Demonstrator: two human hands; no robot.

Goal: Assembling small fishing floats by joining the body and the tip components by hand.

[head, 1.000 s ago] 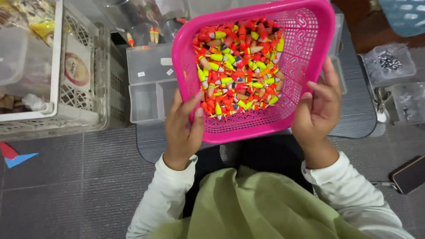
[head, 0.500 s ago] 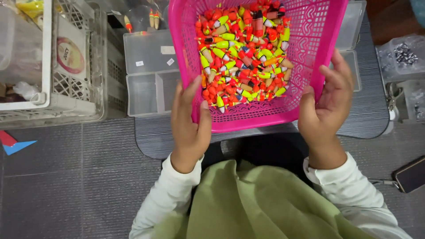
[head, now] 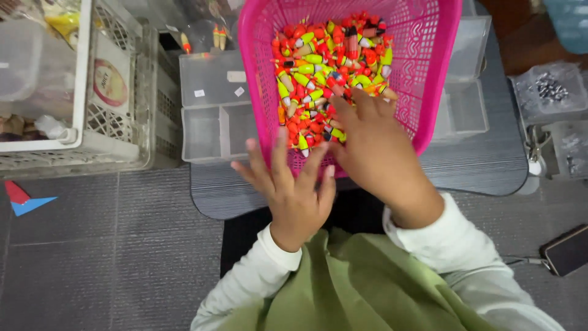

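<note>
A pink plastic basket holds a heap of small red, orange and yellow-green floats. My right hand reaches into the basket, fingers resting on the floats at the near side; whether it grips one is hidden. My left hand is spread flat against the basket's near rim, fingers apart, holding nothing.
A clear compartment box lies under and left of the basket on a dark mat. A white lattice crate with packets stands at left. Trays of small metal parts sit at right; a phone lies lower right.
Both hands let go of the basket's sides. The right hand moved into the basket onto the floats; the left hand opened against the near rim. The basket sits lower and nearer.
</note>
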